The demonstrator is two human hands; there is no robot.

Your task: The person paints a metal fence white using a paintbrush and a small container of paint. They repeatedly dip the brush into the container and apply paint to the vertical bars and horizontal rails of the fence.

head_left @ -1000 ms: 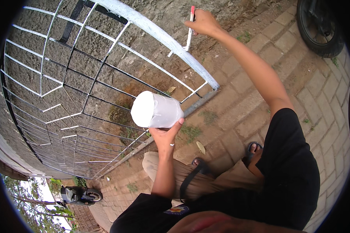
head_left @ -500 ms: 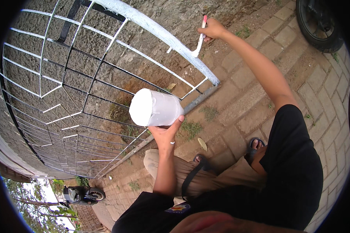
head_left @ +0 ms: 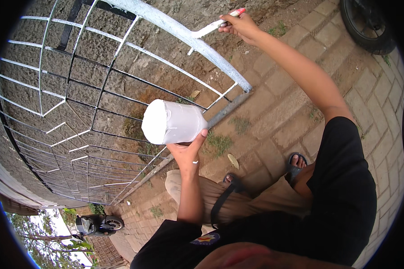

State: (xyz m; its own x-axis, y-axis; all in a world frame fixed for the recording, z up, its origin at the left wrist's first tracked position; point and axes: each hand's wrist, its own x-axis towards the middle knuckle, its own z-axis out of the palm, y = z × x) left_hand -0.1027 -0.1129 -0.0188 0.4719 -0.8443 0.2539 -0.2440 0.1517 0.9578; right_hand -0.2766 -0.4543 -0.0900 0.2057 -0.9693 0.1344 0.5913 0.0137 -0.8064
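A translucent plastic tub of white paint (head_left: 184,122) rests in my left hand (head_left: 186,152), the fingers and thumb wrapped round its lower side. My right hand (head_left: 241,28) grips a paintbrush (head_left: 211,28) with a red-tipped handle. White paint coats the brush, and its bristle end touches the thick end post (head_left: 177,26) of a metal fence. That post is mostly white with bluish-grey patches. Thin fence bars (head_left: 134,76) run off to the left, some white and some still dark. A white smear shows on my left wrist.
A rough wall (head_left: 27,89) stands behind the fence. Brick paving (head_left: 283,89) with weeds and a dry leaf (head_left: 233,161) lies underfoot. A motorbike wheel (head_left: 368,27) is at the upper right, and a parked motorbike (head_left: 96,225) stands at the lower left.
My right hand has moved up and left along the post, bringing the brush from near its lower end to further up. The brush is now tilted flatter. The tub has shifted slightly left.
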